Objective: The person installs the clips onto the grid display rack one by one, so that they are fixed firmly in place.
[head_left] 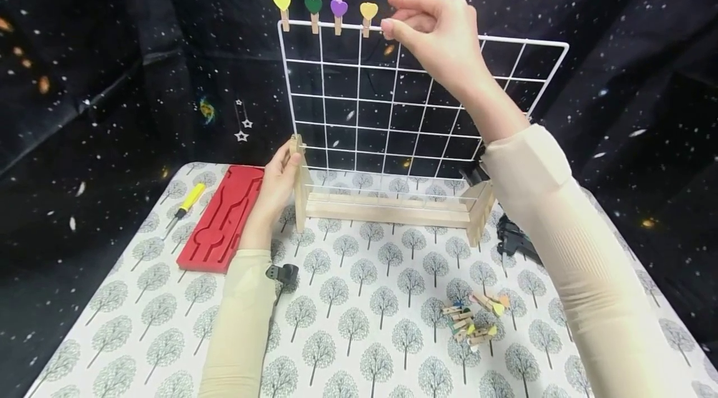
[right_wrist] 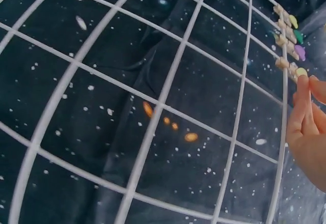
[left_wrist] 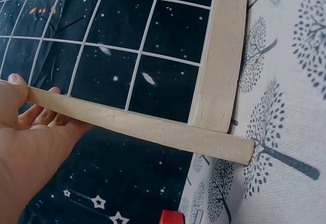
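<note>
A white wire grid [head_left: 359, 99] stands upright in a wooden stand [head_left: 387, 211]. My left hand [head_left: 277, 177] grips the top of the stand's left post, thumb on one side and fingers behind, as the post [left_wrist: 137, 122] in the left wrist view shows. Along the grid's top edge sit heart clothespins: yellow [head_left: 282, 2], dark green [head_left: 313, 5], purple [head_left: 339, 8] and pale orange [head_left: 368, 10]. Just right of the pale orange one is my right hand [head_left: 437, 30], thumb and forefinger apart with nothing between them. In the right wrist view its fingertips [right_wrist: 302, 84] overlap that last clothespin.
Several loose heart clothespins [head_left: 473, 323] lie in a pile on the tree-print tablecloth [head_left: 359, 273], front right. At left are a red foam tray [head_left: 219, 223] and a yellow-handled screwdriver [head_left: 187, 203]. A black tool [head_left: 516, 239] lies beyond the stand's right post, partly behind my right sleeve.
</note>
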`<action>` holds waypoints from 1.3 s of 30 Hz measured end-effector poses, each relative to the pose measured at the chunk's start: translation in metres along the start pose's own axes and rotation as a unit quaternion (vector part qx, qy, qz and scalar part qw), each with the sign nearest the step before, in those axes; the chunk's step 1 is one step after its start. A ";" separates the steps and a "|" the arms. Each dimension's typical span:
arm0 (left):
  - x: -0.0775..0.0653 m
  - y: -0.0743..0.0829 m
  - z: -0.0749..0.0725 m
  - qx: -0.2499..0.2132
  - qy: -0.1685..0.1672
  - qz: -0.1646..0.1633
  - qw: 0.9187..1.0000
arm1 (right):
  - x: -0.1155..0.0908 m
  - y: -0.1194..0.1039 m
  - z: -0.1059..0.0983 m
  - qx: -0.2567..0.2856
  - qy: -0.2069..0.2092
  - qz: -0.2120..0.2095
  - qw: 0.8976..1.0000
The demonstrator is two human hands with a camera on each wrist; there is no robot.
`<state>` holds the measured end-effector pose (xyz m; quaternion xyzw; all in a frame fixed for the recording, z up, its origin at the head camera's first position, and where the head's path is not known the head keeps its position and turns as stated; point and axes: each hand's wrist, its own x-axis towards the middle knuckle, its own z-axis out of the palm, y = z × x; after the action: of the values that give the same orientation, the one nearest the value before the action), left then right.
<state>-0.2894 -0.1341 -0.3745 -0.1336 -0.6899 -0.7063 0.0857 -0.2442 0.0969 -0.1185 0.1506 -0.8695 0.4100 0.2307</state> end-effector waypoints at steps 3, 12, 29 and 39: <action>0.000 0.002 -0.002 -0.004 -0.003 0.002 1.000 | -0.020 0.012 0.002 -0.005 -0.003 -0.023 1.000; -0.002 0.005 -0.010 -0.008 0.007 -0.005 1.000 | -0.092 0.114 0.028 -0.005 -0.113 -0.011 0.994; 0.000 0.006 -0.011 -0.001 0.005 -0.004 1.000 | -0.254 0.248 -0.003 -0.050 -0.343 0.052 0.936; -0.002 0.005 -0.011 0.006 0.004 -0.014 1.000 | -0.285 0.251 -0.014 -0.167 -0.306 -0.070 0.935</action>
<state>-0.2869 -0.1452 -0.3705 -0.1206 -0.6953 -0.7040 0.0795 -0.1124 0.2839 -0.4219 0.2885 -0.9411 0.1760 0.0037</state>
